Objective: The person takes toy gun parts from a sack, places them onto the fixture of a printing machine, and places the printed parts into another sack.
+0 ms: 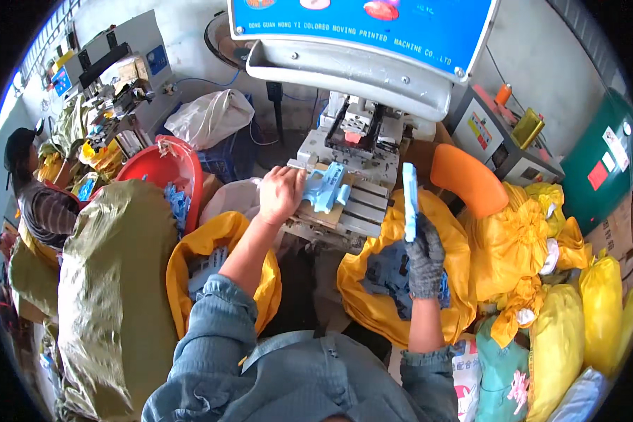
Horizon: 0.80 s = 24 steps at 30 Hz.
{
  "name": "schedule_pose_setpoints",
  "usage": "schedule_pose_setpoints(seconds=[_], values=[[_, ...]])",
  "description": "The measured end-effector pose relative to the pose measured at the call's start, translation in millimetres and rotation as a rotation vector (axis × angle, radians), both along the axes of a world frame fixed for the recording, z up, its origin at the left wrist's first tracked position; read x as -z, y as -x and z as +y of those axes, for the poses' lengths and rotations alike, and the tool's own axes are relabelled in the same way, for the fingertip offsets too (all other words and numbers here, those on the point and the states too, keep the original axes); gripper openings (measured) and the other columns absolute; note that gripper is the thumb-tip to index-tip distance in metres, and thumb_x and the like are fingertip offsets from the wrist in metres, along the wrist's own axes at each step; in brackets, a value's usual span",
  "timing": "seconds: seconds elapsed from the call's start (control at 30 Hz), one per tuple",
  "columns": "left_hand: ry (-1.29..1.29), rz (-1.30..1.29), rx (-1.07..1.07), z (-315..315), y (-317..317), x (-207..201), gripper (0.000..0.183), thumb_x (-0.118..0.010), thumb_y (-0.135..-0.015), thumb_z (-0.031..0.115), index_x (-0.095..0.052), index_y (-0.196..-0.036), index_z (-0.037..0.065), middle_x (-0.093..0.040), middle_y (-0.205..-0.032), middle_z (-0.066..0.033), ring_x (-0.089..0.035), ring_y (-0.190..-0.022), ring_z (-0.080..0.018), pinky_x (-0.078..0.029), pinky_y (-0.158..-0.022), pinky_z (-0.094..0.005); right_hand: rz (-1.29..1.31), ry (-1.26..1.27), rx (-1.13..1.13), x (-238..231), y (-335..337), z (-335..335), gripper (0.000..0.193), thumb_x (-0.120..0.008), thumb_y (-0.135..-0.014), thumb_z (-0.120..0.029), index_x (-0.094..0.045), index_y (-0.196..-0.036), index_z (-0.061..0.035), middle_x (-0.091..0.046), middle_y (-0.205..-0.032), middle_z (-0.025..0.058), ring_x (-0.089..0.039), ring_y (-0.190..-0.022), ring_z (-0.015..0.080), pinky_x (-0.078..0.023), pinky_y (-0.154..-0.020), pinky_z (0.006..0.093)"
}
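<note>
A light blue moulded plastic part (325, 188), shaped like a toy pistol, lies on the slotted metal bed (364, 204) of a printing machine. My bare left hand (283, 194) is at its left edge, fingers curled against it and fingertips partly hidden. My right hand (425, 259), in a dark grey knitted glove, grips a second light blue plastic part (410, 200) and holds it upright, edge-on, right of the bed. Below that hand stands an open yellow sack (352, 285) with blue parts inside.
The machine's printing head (359, 126) is behind the bed, beneath a blue panel (352, 24). Another yellow sack (179, 264) and a red tub (193, 165) hold blue parts at left. An orange curved piece (468, 181) and tied yellow bags (506, 246) are at right. A person (42, 190) sits far left.
</note>
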<state>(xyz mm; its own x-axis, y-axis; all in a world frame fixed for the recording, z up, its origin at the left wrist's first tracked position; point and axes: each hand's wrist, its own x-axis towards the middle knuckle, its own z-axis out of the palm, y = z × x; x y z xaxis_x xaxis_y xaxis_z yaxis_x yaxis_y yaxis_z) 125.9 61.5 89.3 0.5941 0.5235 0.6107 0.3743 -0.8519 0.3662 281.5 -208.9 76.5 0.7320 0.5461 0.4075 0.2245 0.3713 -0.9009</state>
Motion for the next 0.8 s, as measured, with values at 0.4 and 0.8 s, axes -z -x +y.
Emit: schedule_pose_setpoints(seconds=[0.4, 0.8], values=[[0.231, -0.108, -0.575, -2.1, 212.0, 92.2, 0.039, -0.039, -0.093, 0.027, -0.062, -0.077, 0.0, -0.061, -0.075, -0.0183, -0.058, -0.075, -0.0363, -0.044, -0.069, -0.045, -1.027, 0.532, -0.066, -21.3, 13.2, 115.8, 0.038, -0.061, -0.079, -0.015, -0.059, -0.117, -0.0138, -0.056, -0.111, 0.0139, -0.055, -0.099, 0.0324, -0.046, -0.088, 0.0399], [0.231, 0.216, -0.692, -37.6, 275.5, 134.8, 0.029, -0.052, -0.091, 0.023, -0.065, -0.097, -0.002, -0.062, -0.101, -0.0181, -0.057, -0.094, -0.0353, -0.045, -0.084, -0.0416, -0.815, 0.233, 0.151, 19.6, 49.9, 26.4, 0.031, -0.061, -0.079, -0.018, -0.061, -0.109, -0.0099, -0.054, -0.109, 0.0129, -0.052, -0.104, 0.0311, -0.042, -0.089, 0.0438]])
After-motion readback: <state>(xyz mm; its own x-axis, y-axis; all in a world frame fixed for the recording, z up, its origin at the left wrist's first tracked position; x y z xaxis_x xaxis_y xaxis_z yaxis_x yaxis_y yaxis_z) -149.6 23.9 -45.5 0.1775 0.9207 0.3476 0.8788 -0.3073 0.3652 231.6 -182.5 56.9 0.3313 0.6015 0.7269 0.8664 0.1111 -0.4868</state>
